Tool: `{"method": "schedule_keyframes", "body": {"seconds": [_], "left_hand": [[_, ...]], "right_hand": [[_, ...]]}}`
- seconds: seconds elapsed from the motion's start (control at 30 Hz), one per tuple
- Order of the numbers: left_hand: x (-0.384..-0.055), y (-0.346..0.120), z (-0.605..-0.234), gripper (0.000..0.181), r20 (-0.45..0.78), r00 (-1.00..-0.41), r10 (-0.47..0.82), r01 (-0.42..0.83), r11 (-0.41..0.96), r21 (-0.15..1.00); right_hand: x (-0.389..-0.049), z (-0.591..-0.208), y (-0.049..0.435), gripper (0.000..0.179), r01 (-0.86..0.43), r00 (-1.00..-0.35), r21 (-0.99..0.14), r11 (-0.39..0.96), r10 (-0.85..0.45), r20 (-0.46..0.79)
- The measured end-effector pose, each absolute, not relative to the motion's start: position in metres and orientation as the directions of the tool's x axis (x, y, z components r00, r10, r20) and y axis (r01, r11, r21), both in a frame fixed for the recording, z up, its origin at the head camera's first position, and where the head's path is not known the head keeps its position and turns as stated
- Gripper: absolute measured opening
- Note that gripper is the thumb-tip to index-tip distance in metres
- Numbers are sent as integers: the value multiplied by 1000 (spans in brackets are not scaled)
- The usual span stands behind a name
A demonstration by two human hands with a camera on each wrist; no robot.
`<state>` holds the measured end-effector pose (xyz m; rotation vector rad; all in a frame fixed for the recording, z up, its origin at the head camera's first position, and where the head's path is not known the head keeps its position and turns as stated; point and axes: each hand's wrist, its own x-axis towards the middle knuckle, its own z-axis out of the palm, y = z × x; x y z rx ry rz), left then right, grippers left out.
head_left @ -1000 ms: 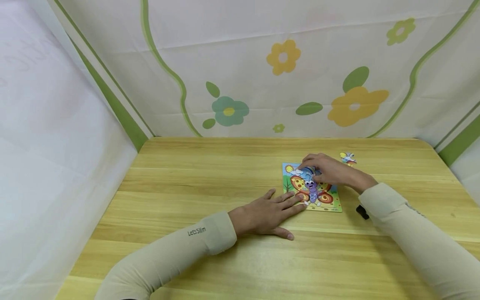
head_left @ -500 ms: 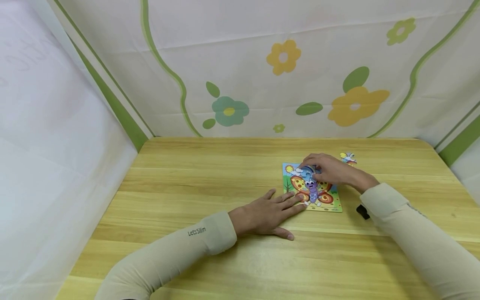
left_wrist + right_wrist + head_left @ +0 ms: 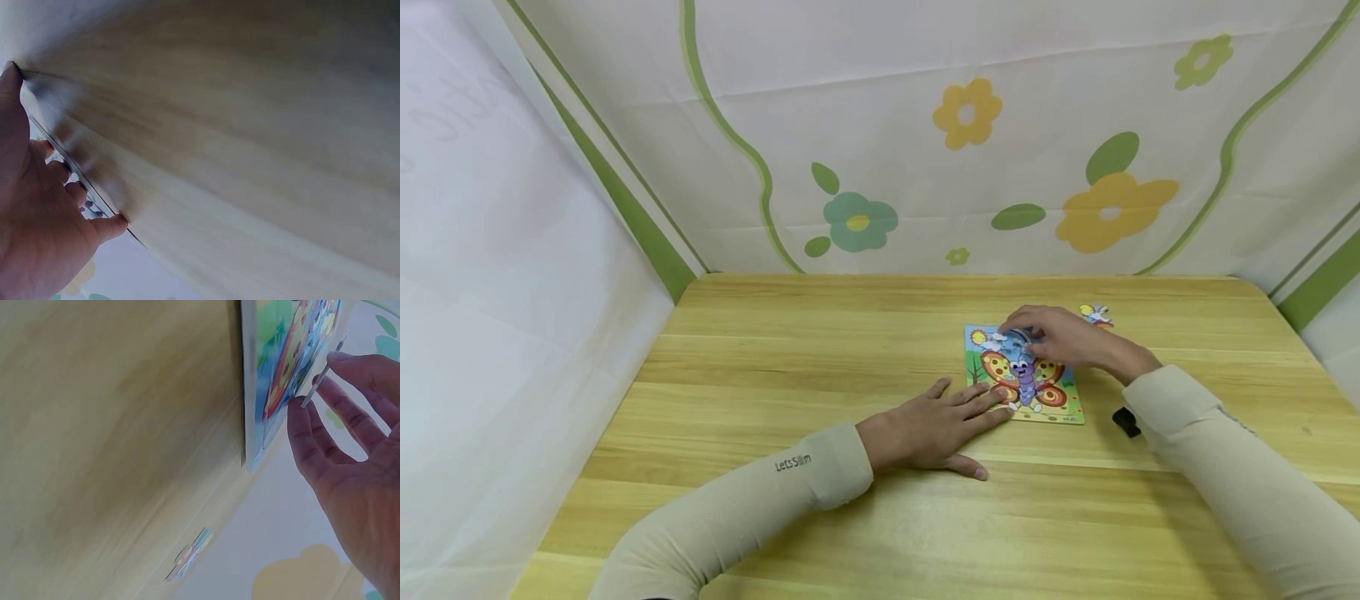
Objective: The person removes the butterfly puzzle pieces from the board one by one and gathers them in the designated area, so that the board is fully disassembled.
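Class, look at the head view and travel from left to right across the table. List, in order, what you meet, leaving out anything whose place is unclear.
Left sleeve → left hand → puzzle → loose piece → black object → right sleeve.

The flat square puzzle board (image 3: 1063, 414) bore a purple butterfly (image 3: 1024, 375), its dotted yellow wings (image 3: 996, 367) edged red. The loose flat puzzle cutout (image 3: 1096, 315) mixed yellow, white and red. Dark lettering (image 3: 793, 462) marked the beige fabric sleeves (image 3: 722, 517); orange and teal flowers (image 3: 1090, 229), the white cloth backdrop (image 3: 887, 142); yellow-brown grain streaked the wooden tabletop (image 3: 760, 375).
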<state>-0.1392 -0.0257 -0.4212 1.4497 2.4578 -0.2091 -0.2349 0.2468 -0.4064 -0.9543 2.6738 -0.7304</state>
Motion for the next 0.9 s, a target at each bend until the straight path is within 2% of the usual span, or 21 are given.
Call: {"method": "schedule_keyframes", "body": {"seconds": [0.5,0.9], "left_hand": [[-140,-26,-422,88,-303,-454,838,878,479,9],[-139,-26,-421,88,-296,-455,840,878,478,7]], "right_hand": [[-231,-398,254,45,-494,-796,-532,688,-604,-43],[-231,-382,290,45,-454,-842,-490,744,-538,-38]]}}
